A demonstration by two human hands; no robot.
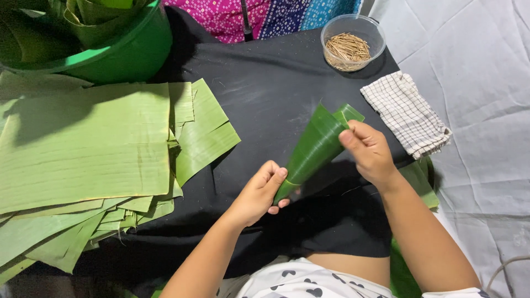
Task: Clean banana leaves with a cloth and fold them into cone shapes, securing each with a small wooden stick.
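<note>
A dark green banana leaf rolled into a cone (313,148) is held over the black cloth (265,94) in the middle of the view. My left hand (259,193) pinches the cone's narrow tip at the lower left. My right hand (370,152) grips the wide open end at the upper right, thumb pressed on the leaf's edge. The cone tilts from lower left to upper right.
A stack of flat cut banana leaves (88,160) lies at the left. A green tub (132,52) with rolled leaves stands at the top left. A clear bowl of small wooden picks (352,44) and a folded checked cloth (406,113) sit at the right.
</note>
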